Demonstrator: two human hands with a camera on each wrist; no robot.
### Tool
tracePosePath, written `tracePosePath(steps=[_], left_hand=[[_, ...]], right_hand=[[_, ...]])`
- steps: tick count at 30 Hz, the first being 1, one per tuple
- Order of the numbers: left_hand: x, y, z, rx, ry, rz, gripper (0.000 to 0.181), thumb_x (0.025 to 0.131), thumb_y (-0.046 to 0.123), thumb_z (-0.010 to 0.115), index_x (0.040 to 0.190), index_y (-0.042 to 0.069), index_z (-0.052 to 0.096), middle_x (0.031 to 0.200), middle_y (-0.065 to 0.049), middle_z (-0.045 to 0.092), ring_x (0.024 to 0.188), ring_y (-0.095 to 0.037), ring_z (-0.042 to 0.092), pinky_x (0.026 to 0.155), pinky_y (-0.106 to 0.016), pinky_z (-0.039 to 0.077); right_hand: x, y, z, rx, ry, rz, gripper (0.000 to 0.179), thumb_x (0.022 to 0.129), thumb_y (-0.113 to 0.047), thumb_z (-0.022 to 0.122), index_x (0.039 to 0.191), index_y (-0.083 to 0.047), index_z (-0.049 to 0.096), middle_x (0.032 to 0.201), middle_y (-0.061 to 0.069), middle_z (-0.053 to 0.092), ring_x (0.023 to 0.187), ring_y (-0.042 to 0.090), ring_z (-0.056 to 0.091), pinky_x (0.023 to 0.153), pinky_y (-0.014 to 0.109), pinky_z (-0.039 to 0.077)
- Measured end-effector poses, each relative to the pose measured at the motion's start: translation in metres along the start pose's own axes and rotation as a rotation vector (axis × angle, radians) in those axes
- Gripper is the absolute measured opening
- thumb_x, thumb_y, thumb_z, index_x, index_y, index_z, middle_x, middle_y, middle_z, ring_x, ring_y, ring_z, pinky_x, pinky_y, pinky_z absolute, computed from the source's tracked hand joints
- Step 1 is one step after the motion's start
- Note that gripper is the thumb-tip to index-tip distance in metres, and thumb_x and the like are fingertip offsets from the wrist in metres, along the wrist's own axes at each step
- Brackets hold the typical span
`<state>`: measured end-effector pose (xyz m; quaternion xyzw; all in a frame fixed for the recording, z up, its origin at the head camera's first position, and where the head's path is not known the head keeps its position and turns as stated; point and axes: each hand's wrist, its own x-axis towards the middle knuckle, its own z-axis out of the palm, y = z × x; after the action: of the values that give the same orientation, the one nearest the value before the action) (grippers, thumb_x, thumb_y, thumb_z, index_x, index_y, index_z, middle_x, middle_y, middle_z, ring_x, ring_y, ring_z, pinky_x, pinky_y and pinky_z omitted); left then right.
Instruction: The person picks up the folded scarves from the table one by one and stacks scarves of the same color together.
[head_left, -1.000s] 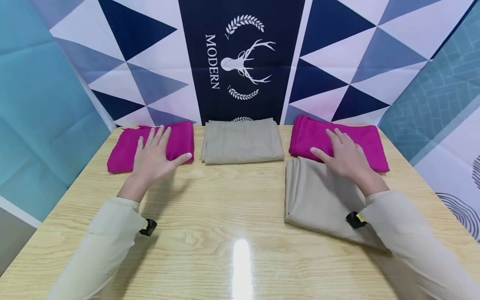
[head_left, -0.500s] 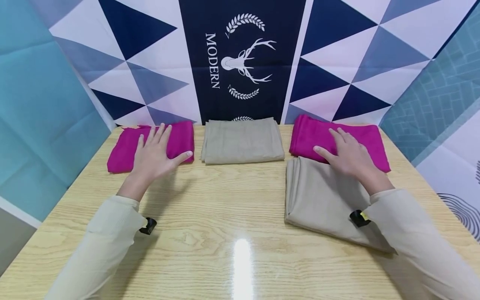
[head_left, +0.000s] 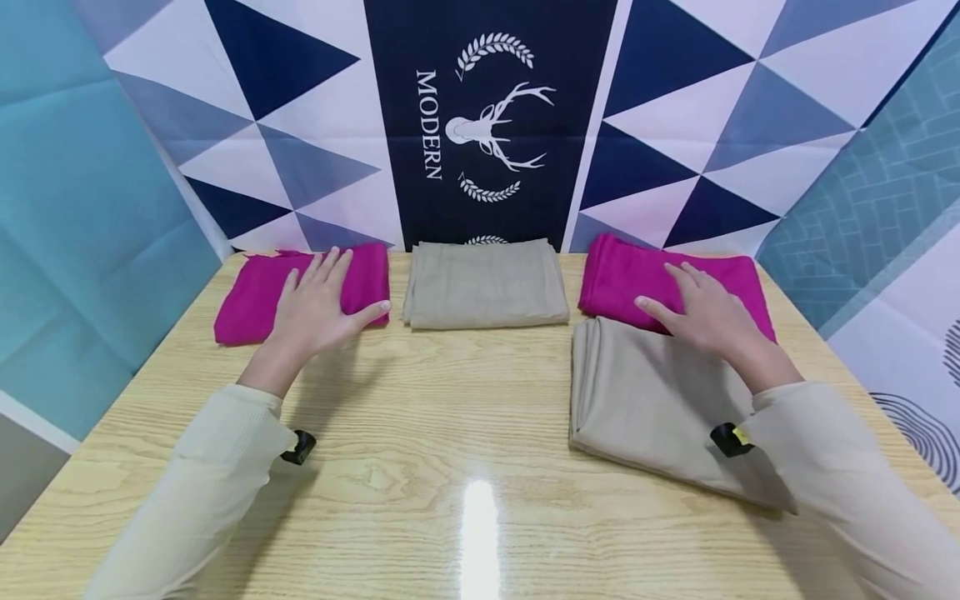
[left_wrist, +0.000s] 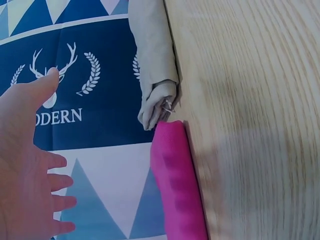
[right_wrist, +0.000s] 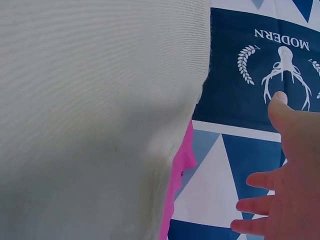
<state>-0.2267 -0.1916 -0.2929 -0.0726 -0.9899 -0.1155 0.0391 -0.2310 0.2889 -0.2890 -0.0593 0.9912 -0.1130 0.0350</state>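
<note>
My left hand (head_left: 311, 315) hovers with spread fingers over a folded magenta cloth (head_left: 251, 304) at the back left. The left wrist view shows the hand apart from that cloth (left_wrist: 177, 185), holding nothing. On the right, my right hand (head_left: 708, 317) hangs above another folded magenta cloth (head_left: 618, 283) and the far part of a larger folded beige cloth (head_left: 637, 408). Its fingers are extended and hold nothing. In the right wrist view, beige fabric (right_wrist: 100, 120) fills the left side, hiding most of the magenta cloth (right_wrist: 175, 185).
Between the magenta cloths, a folded beige cloth (head_left: 487, 287) lies at the back edge of the wooden table (head_left: 450, 400). A patterned backdrop (head_left: 487, 133) with a deer head stands right behind. Blue hangings (head_left: 90, 208) close off the left side.
My right hand has drifted slightly right and toward me. The left hand stays almost in place, and the cloths lie as before.
</note>
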Motion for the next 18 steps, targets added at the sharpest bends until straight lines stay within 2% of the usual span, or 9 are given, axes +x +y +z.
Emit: tracePosePath(steps=[10,18], left_hand=[[0.0,0.001,-0.005,0.012,-0.03,0.007,0.094,0.087,0.069,0.041,0.155,0.011,0.011,0.161,-0.018,0.012,0.15,-0.039,0.008,0.119,-0.064,0.005],[0.004,0.006,-0.004,0.001,-0.047,0.018,0.094,0.087,0.069,0.043,0.155,0.011,0.012,0.161,-0.017,0.014,0.15,-0.039,0.009,0.119,-0.063,0.005]], right_hand=[[-0.005,0.006,-0.006,-0.001,-0.095,0.018,0.098,0.09,-0.069,0.042,0.153,-0.001,0.009,0.153,0.037,0.012,0.139,0.055,0.014,0.107,0.074,0.015],[-0.007,0.015,-0.007,-0.019,-0.122,0.015,0.096,0.092,-0.065,0.041,0.15,0.005,0.013,0.15,0.04,0.015,0.137,0.057,0.015,0.107,0.074,0.016]])
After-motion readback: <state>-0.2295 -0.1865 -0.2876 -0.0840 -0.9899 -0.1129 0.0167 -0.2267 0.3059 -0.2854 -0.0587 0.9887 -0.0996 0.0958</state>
